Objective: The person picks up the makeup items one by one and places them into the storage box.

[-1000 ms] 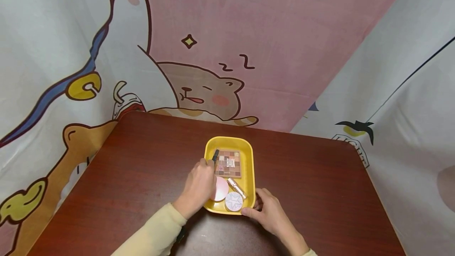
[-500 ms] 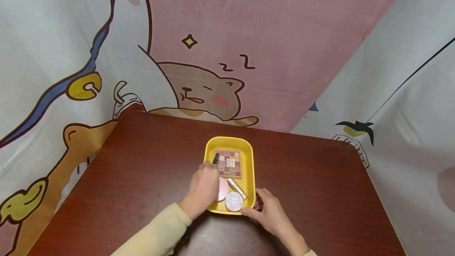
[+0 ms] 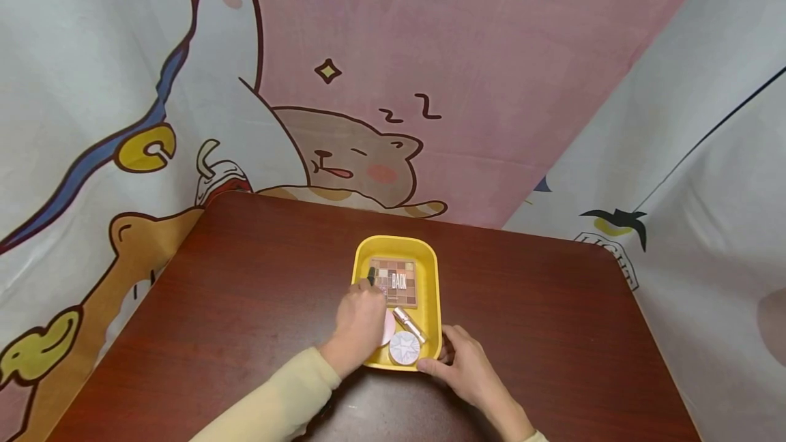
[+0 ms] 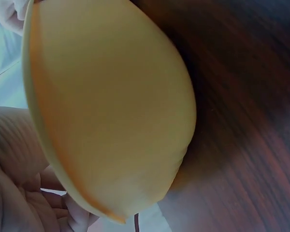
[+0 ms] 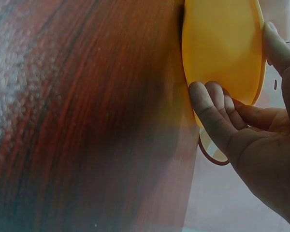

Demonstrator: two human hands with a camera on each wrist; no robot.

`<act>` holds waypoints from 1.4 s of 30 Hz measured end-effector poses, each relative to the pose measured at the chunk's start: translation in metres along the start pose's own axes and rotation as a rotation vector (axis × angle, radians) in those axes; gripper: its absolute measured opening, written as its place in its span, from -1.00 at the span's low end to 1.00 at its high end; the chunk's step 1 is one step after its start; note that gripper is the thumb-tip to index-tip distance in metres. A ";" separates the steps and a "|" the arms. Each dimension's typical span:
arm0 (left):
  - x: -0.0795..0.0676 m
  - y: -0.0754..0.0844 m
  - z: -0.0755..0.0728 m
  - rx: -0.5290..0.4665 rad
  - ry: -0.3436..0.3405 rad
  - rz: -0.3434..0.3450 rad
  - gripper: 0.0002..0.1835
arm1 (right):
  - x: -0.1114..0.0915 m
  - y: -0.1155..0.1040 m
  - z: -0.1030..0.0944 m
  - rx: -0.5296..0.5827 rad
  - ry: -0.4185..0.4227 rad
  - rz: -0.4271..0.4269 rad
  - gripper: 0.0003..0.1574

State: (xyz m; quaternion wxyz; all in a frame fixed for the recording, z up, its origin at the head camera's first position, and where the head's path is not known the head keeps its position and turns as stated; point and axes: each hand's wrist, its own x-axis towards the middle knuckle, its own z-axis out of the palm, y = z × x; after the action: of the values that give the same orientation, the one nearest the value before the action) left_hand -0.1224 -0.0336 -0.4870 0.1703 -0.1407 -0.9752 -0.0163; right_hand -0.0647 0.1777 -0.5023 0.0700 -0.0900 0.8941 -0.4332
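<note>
In the head view, my left hand (image 3: pixel 359 319) is over the left side of a yellow tray (image 3: pixel 437 278), gripping a slim black cosmetic tube (image 3: pixel 371 274) whose dark end sticks out past the fingers. My right hand (image 3: pixel 463 363) holds the tray's near right corner, thumb at the rim and fingers against the outer wall, as the right wrist view also shows. Inside the tray lie an eyeshadow palette (image 3: pixel 396 283) marked BACK, a lipstick (image 3: pixel 409 325) and a round compact with a star (image 3: pixel 404 348). A pink round compact (image 3: pixel 389 327) is partly covered by my left hand.
The tray stands on a dark red-brown wooden table (image 3: pixel 528 305). Behind the table hangs a pink and white curtain (image 3: pixel 479 87) with cartoon animals. In the left wrist view, the tray's outer wall (image 4: pixel 116 96) fills much of the picture.
My left hand has moved right and further over the tray with the black cosmetic tube, covering more of the pink compact. My right hand and the tray have stayed in place.
</note>
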 end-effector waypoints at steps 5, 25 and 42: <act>0.000 0.004 0.005 0.045 0.056 -0.004 -0.90 | 0.000 0.000 0.000 0.005 -0.001 0.000 -0.26; 0.003 0.012 0.010 0.171 -0.004 0.033 -0.86 | 0.000 0.001 0.001 -0.005 0.010 0.002 -0.29; 0.004 0.011 0.010 0.131 -0.067 0.013 -0.81 | 0.000 0.000 0.002 -0.006 0.012 0.006 -0.31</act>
State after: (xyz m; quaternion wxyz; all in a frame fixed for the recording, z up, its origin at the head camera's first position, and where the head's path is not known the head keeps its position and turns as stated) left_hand -0.1264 -0.0212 -0.4956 0.1464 -0.1358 -0.9784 0.0536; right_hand -0.0642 0.1766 -0.5036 0.0657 -0.0848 0.8960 -0.4310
